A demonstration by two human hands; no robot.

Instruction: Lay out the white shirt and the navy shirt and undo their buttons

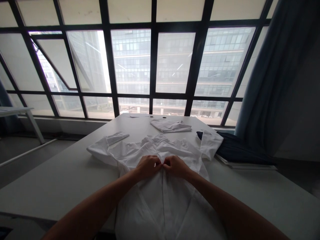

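Observation:
A white shirt lies spread on the table, its collar end away from me and its lower part hanging over the near edge. Both sleeves are out to the sides, the right one reaching the dark cloth. My left hand and my right hand meet at the shirt's front opening, about mid-chest. Each hand pinches the fabric between thumb and fingers, the fingertips nearly touching. Whether a button is between them is too small to tell. Below the hands the front edges run down side by side.
The white table stretches toward a large window wall. A folded white garment lies beyond the shirt. To the right, folded dark navy cloth rests on pale flat sheets. A blue curtain hangs at right; another white table stands left.

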